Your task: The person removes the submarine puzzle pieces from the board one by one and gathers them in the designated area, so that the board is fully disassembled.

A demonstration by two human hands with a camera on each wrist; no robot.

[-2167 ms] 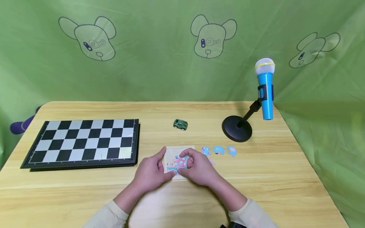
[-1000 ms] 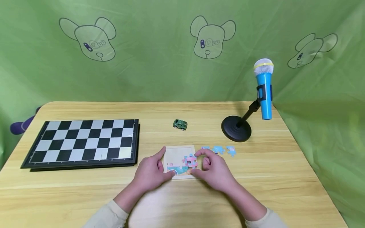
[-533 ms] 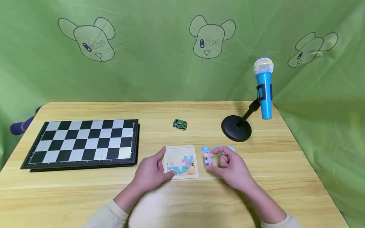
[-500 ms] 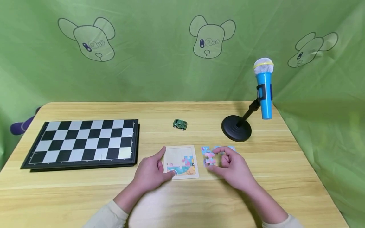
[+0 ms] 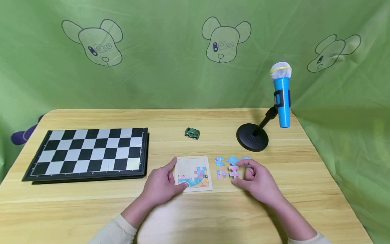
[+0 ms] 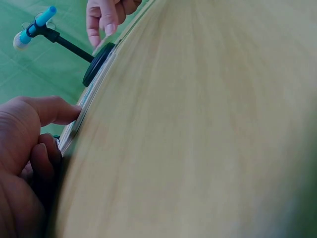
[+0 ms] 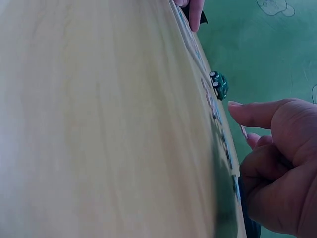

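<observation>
On table [image 5: 76,200], left hand [image 5: 160,185] grips puzzle tray [image 5: 188,166] by its left edge; right hand [image 5: 257,179] pinches pink puzzle piece [image 5: 234,171] between thumb and finger, right of tray, near loose pieces [image 5: 219,161].

1. Your left sleeve [image 5: 117,232]: lower edge of the head view, left of centre; long, off-white to pale cream, plain, softly creased, ending in a straight cuff.
2. Your right sleeve [image 5: 309,239]: bottom edge, right of centre; matching pale cloth, only the cuff end within the frame.
3. Your left forearm [image 5: 139,210]: bare from cuff to wrist.
4. Your right forearm [image 5: 294,217]: likewise bare, a longer stretch showing.
5. Your left hand [image 5: 161,186] and right hand [image 5: 260,181]: both ungloved, near the lower middle.
6. Fingernail [image 6: 109,29], right hand: short, upper left of the left wrist view.
</observation>
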